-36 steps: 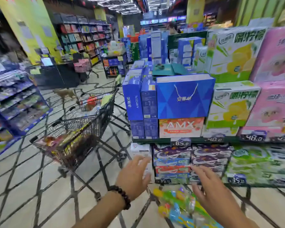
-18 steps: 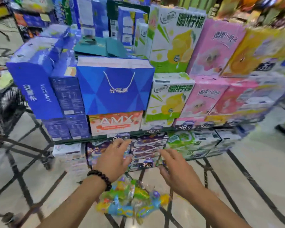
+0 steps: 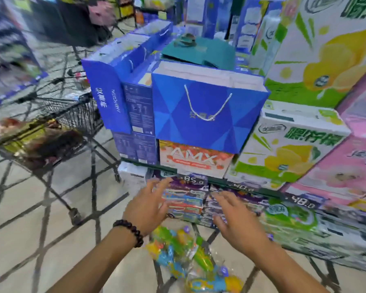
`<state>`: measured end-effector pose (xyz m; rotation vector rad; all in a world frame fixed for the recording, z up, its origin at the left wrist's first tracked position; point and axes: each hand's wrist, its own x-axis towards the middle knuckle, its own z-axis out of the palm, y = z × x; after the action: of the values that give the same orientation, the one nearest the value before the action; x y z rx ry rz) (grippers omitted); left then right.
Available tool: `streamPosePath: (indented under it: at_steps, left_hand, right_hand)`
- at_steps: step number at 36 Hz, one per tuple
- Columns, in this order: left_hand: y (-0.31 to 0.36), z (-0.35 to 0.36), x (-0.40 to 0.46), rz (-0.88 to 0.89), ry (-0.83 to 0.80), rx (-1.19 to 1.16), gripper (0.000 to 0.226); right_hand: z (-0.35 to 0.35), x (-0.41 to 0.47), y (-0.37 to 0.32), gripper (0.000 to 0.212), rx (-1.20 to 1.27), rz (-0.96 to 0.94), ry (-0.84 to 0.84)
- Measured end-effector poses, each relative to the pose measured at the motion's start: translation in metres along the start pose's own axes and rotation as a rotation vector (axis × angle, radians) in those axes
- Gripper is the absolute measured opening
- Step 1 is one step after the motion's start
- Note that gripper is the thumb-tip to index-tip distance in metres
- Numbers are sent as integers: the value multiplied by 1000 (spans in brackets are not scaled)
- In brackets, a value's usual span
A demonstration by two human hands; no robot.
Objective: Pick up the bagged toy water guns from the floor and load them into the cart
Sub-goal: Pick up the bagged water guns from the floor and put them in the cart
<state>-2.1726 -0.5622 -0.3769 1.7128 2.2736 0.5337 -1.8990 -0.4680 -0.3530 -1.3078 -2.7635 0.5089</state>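
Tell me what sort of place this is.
Most likely a supermarket aisle: stacked boxed drinks such as the AMX carton, shelf-edge price tags reading 85.0 and 48.0, and a wire shopping cart on the tiled floor.

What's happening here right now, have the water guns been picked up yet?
Not yet. The bagged toy water guns lie on the floor in front of the stacked drink boxes. Both hands are open above them, left hand and right hand, holding nothing. The cart stands to the left with some packets already inside.
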Motion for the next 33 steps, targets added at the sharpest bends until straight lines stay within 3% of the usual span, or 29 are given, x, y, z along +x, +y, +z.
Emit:
streamPosePath:
  at_steps: [9, 17, 26, 33]
  left_hand:
    - [19, 42, -76, -389, 68, 51, 64]
    - [15, 107, -137, -638, 95, -49, 74]
    - [-50, 220, -138, -715, -23, -32, 75]
    - [-109, 348, -114, -799, -83, -84, 70]
  right_hand:
    - [19, 36, 45, 56, -26, -257, -231]
    - [84, 56, 63, 59, -17, -392, -362]
    - [217, 95, 88, 58, -14, -264, -561]
    - [342, 117, 102, 61, 25, -171, -601]
